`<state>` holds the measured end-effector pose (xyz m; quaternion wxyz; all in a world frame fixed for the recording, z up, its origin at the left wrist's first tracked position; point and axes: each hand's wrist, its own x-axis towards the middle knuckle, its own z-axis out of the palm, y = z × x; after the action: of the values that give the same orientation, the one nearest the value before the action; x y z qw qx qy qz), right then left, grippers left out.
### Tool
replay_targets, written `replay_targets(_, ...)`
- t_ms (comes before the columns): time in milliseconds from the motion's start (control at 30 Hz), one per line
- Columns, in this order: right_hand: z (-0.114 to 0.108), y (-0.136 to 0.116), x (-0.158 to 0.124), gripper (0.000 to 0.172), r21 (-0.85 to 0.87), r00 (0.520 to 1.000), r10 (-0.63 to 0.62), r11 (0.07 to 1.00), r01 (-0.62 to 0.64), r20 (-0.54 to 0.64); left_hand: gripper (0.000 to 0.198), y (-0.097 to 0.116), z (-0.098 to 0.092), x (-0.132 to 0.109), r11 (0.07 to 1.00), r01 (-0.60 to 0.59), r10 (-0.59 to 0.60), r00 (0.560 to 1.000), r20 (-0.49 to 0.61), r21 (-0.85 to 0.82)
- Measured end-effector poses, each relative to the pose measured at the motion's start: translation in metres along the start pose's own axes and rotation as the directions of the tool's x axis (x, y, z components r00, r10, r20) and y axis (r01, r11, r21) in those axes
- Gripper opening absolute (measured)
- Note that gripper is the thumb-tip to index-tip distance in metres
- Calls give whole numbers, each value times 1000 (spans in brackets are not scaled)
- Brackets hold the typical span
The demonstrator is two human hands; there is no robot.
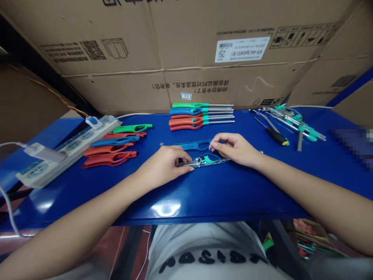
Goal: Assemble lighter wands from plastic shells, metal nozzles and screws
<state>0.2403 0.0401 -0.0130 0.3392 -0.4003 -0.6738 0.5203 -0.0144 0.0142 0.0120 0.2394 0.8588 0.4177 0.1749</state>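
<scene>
An opened blue lighter half (214,163) lies on the blue table, with a clear fuel tank (189,164), thin white wires and a green trigger part (207,158) set in it. My left hand (163,165) closes its thumb and fingers round the tank end. Above the lighter's trigger area, my right hand (237,149) is curled with its thumb and fingertips together; anything between them is too small to make out. Just behind lies another blue shell half (195,145), partly covered by my right fingers. Small metal screws (162,144) rest beside my left hand.
Finished-looking stick lighters (186,123) lie at the back centre. Coloured handle shells (112,151) sit beside a white power strip (77,146) on the left. A screwdriver (276,136) and metal-tube inner parts (303,126) are at right. A large cardboard box (189,74) stands behind.
</scene>
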Motion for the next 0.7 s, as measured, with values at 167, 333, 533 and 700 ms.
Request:
replay_targets(167,-1,0,0,37,-9,1000,-6,1000,6,0,14,2,-2,-1,1000,-14,15,1000,4,-14)
replay_targets(333,1,-3,0,34,-40,1000,-11,999,11,11,13,-1,1,-1,999,-39,39,999,-1,-34)
replay_targets(533,3,-2,-2,30,-135,998,-57,989,60,26,17,3,1,-3,994,-72,70,997,28,78)
replay_targets(700,3,0,-9,30,-251,979,-178,947,199,104,21,10,0,-6,984,-67,59,997,51,168)
